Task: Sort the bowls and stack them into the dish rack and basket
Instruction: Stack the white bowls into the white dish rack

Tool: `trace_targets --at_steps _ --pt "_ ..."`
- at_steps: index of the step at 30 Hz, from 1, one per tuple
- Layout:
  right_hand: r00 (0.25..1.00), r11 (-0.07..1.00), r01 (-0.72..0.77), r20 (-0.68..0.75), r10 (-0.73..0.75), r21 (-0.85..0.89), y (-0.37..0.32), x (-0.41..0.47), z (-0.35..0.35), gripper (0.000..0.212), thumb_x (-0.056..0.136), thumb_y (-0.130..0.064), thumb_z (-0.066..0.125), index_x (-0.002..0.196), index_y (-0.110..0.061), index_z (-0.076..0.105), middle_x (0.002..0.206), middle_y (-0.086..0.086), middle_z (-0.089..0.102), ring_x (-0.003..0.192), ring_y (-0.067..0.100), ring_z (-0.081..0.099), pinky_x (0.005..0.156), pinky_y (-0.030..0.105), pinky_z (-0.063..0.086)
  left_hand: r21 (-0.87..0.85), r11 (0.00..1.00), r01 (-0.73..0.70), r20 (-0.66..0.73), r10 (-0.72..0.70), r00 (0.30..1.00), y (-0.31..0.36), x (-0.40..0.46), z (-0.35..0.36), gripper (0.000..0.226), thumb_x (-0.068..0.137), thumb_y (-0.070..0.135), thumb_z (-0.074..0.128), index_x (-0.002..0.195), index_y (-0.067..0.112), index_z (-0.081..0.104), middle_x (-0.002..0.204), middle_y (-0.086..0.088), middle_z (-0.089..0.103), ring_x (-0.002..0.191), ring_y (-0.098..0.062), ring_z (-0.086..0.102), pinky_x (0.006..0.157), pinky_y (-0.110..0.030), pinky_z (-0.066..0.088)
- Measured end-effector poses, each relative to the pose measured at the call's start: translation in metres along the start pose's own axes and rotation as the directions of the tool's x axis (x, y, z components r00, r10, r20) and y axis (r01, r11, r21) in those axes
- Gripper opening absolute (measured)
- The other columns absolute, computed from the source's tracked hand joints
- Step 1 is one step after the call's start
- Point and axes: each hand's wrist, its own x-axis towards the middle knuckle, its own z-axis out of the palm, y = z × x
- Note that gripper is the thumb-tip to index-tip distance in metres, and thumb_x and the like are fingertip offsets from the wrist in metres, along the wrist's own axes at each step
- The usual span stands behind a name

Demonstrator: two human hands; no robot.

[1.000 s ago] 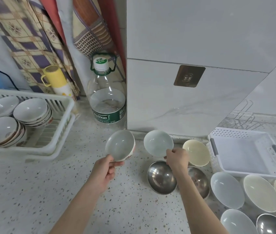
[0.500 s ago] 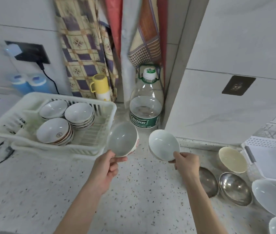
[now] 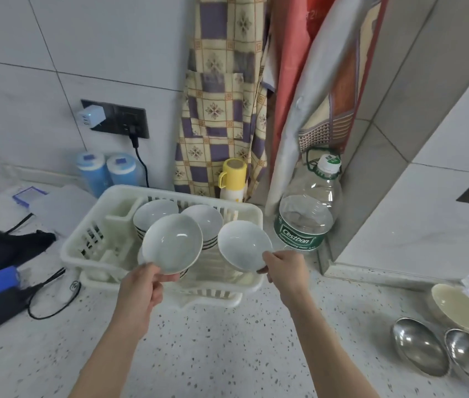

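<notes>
The left hand [image 3: 138, 291] is pinching the near rim of one white bowl [image 3: 172, 243], and the right hand [image 3: 283, 268] is pinching the rim of a second white bowl [image 3: 244, 245] — both are hanging tilted over the dish rack [image 3: 84, 254]. Stacked bowls [image 3: 207, 218] are filling the rack's far part. To the right of the rack — two steel bowls [image 3: 420, 350] and a cream bowl [image 3: 457, 305] are lying on the speckled counter [image 3: 227, 354].

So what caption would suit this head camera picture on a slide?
Each hand, left and right, holds a pale round ceramic bowl over a white plastic dish rack of stacked bowls.
</notes>
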Motion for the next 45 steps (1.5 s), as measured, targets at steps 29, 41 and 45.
trace_targets --at_steps 29,41,45 --pt "0.988 0.780 -0.091 0.040 0.147 -0.619 -0.001 0.023 0.090 0.009 0.078 -0.010 0.053 0.071 -0.010 0.047 0.068 0.005 0.062 0.050 0.015 0.051 0.041 0.019 0.034 0.003 0.999 -0.047 0.010 0.047 0.999 0.008 0.087 -0.025 0.012 0.087 0.004 0.051 0.095 -0.002 0.058 0.073 -0.016 0.075 0.036 -0.012 0.039 0.035 -0.020 0.033" --pt "0.982 0.677 -0.071 0.066 0.175 -0.732 0.002 0.018 0.097 0.008 0.082 -0.013 0.050 0.075 -0.015 0.047 0.067 -0.005 0.050 0.063 0.017 0.052 0.046 0.020 0.033 -0.048 0.998 -0.047 0.037 0.049 0.998 0.010 0.086 -0.027 0.011 0.087 0.004 0.051 0.089 0.003 0.062 0.075 -0.016 0.075 0.038 -0.010 0.040 0.044 -0.026 0.031" --pt "0.979 0.624 -0.038 0.095 0.178 -0.780 0.002 0.019 0.097 0.012 0.086 -0.013 0.047 0.093 -0.013 0.057 0.074 -0.004 0.053 0.073 0.019 0.055 0.054 0.024 0.042 -0.056 0.997 -0.047 0.045 0.050 0.998 0.010 0.085 -0.027 0.011 0.089 0.005 0.050 0.090 0.003 0.061 0.076 -0.017 0.075 0.038 -0.010 0.040 0.041 -0.025 0.032"
